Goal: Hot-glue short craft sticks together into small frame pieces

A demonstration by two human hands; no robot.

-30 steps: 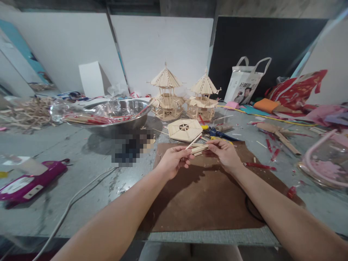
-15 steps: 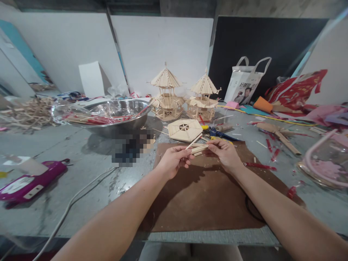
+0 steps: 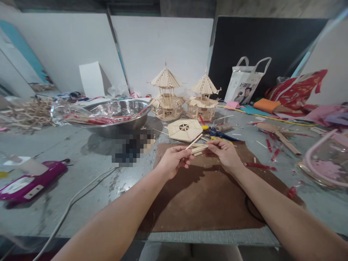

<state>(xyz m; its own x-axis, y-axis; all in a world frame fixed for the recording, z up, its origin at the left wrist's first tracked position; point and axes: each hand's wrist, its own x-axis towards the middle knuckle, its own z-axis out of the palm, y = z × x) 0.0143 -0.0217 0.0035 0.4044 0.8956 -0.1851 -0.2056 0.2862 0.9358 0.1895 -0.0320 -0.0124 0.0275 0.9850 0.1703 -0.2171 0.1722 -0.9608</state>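
Observation:
Over the brown mat, my left hand pinches thin wooden sticks, one of them slanting up to the right with a reddish tip. My right hand is closed on the right end of the sticks. Just beyond the hands lies a flat hexagonal wooden piece with a spoked opening in its middle. Two small wooden stick pavilions, one on the left and one on the right, stand behind it.
A metal bowl with plastic-wrapped sticks stands left of the pavilions. Pliers lie beyond the mat. A purple power strip is at the left, a white bag at the back right. Red scraps lie right of my hands.

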